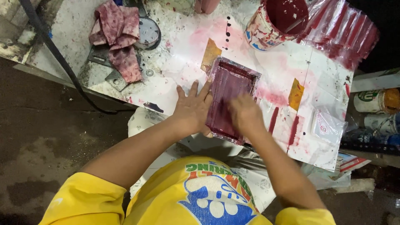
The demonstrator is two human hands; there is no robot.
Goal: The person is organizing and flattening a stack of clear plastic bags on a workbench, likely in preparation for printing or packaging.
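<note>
My left hand [192,109] lies flat, fingers spread, on the frame's [230,99] left edge; its long axis runs away from me. My blurred right hand [246,114] seems pressed inside.

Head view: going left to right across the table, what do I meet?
Stained rag → left hand → red-stained frame → right hand → paint can → clear bag

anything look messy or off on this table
Yes: red ink has smeared and splattered over the white table around the framed screen under both hands, and the paint can is dripped red outside.
</note>
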